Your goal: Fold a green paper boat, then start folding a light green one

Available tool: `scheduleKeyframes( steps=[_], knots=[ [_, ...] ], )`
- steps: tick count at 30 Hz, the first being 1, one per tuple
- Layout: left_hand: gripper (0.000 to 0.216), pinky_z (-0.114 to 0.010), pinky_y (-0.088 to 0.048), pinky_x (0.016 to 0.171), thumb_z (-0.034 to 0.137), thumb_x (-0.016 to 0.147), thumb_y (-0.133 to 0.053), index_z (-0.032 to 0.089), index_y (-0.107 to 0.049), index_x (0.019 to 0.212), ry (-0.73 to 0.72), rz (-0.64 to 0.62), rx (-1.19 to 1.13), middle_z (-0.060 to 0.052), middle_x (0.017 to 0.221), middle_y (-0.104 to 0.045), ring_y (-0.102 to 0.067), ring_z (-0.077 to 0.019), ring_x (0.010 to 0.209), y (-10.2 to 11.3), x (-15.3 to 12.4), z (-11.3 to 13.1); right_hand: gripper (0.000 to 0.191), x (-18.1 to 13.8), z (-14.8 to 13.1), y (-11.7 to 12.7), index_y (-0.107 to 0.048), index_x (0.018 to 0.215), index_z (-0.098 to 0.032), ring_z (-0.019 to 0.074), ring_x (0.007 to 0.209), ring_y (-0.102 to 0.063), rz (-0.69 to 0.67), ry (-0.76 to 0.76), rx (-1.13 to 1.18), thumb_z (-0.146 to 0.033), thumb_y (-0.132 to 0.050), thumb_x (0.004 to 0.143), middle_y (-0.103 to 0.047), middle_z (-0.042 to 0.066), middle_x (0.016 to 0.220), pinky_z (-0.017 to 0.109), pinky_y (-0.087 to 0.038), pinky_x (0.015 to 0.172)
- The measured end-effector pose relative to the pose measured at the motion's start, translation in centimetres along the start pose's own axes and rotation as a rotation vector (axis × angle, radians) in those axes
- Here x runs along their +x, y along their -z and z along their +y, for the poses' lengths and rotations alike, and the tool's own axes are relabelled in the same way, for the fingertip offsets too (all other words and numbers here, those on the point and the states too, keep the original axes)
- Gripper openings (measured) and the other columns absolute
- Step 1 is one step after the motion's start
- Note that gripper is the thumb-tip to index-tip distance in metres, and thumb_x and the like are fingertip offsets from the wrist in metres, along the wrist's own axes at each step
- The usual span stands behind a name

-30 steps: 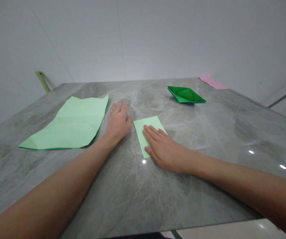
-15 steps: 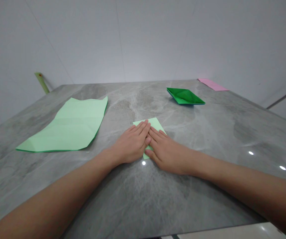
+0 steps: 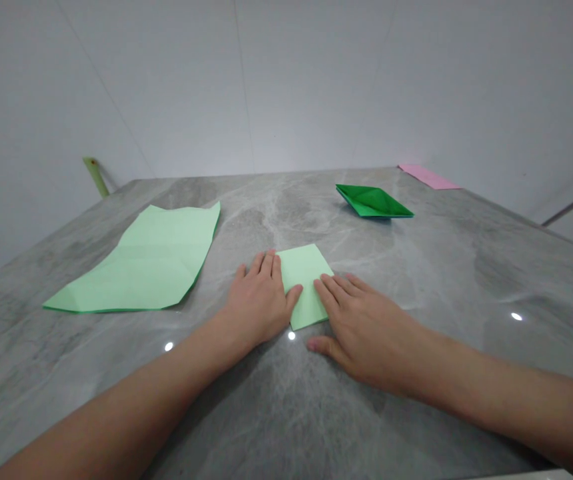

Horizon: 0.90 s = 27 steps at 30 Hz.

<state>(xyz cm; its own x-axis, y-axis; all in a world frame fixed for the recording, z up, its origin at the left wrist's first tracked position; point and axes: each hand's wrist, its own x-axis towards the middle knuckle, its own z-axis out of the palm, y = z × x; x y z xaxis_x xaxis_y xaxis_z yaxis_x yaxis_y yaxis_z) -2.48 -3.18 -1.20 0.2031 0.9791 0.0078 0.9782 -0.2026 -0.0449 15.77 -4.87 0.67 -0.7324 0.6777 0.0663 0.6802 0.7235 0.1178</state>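
A small folded piece of light green paper (image 3: 304, 267) lies flat on the grey marbled table, between my two hands. My left hand (image 3: 264, 297) rests palm down over its left edge, fingers stretched out and the thumb lying on the paper. On the other side, my right hand (image 3: 361, 320) is also flat, its fingertips on the paper's right edge and its thumb spread out over the tabletop. Both hands are open, and part of the paper is hidden under them.
A larger creased light green sheet (image 3: 151, 260) lies to the left, its edges curling up. Farther back on the right sits a folded dark green paper boat (image 3: 374, 202). Pink paper (image 3: 429, 177) lies at the far right corner by the white wall (image 3: 291, 87).
My hands were together over the middle of the folded paper; they have slid apart to its left and right edges, uncovering its middle. The view has tilted slightly.
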Motion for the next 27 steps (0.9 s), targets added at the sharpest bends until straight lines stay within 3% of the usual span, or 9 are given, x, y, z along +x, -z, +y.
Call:
scheduleKeyframes(
  steps=[8,14,18,21,27],
  knots=[
    [0.063,-0.057,-0.034,0.107,0.044,0.099,-0.03,0.002,-0.04,0.145,0.086,0.029,0.004,-0.018,0.153,-0.037,-0.029,-0.0447,0.14,0.2,0.6,-0.8,0.058,0.4,-0.5,1.6,-0.071,0.097,-0.003,0.0372,0.094,-0.067,-0.098,-0.056,-0.04,-0.059,-0.055,0.088,-0.07,0.024,0.097,0.051,-0.05,0.087],
    [0.053,-0.059,-0.033,0.107,0.036,0.098,-0.035,0.007,-0.046,0.141,0.111,0.081,-0.097,-0.015,0.152,-0.041,-0.034,-0.0441,0.138,-0.3,1.2,-1.5,0.048,1.7,1.3,1.5,-0.072,0.079,-0.016,0.0295,0.064,-0.069,-0.068,-0.201,-0.083,-0.048,-0.042,0.098,-0.072,0.014,0.069,0.038,-0.046,0.057],
    [0.042,-0.057,-0.032,0.109,0.035,0.093,-0.047,0.015,-0.055,0.129,0.13,0.143,-0.247,-0.012,0.143,-0.052,-0.038,-0.0401,0.137,-0.8,2.0,-2.5,0.029,2.9,2.7,0.0,-0.071,0.082,-0.017,0.0267,0.078,-0.07,0.017,-0.208,-0.015,-0.036,-0.054,0.095,-0.074,0.011,0.083,0.034,-0.047,0.065],
    [0.035,-0.059,-0.032,0.108,0.036,0.092,-0.051,0.017,-0.056,0.12,0.117,0.182,-0.286,-0.014,0.133,-0.059,-0.039,-0.0392,0.135,-1.1,2.2,-2.9,0.025,3.3,2.8,-1.2,-0.071,0.097,-0.014,0.028,0.092,-0.068,0.064,-0.2,0.068,-0.032,-0.054,0.095,-0.073,0.013,0.093,0.037,-0.049,0.077],
    [0.028,-0.066,-0.024,0.109,0.037,0.088,-0.057,0.016,-0.056,0.107,0.1,0.189,-0.395,-0.017,0.142,-0.05,-0.032,-0.043,0.14,-1.5,2.0,-2.9,0.031,3.5,2.4,-1.9,-0.069,0.11,-0.012,0.0306,0.094,-0.068,0.077,-0.189,0.157,-0.035,-0.057,0.094,-0.072,0.015,0.1,0.043,-0.051,0.082]
  ],
)
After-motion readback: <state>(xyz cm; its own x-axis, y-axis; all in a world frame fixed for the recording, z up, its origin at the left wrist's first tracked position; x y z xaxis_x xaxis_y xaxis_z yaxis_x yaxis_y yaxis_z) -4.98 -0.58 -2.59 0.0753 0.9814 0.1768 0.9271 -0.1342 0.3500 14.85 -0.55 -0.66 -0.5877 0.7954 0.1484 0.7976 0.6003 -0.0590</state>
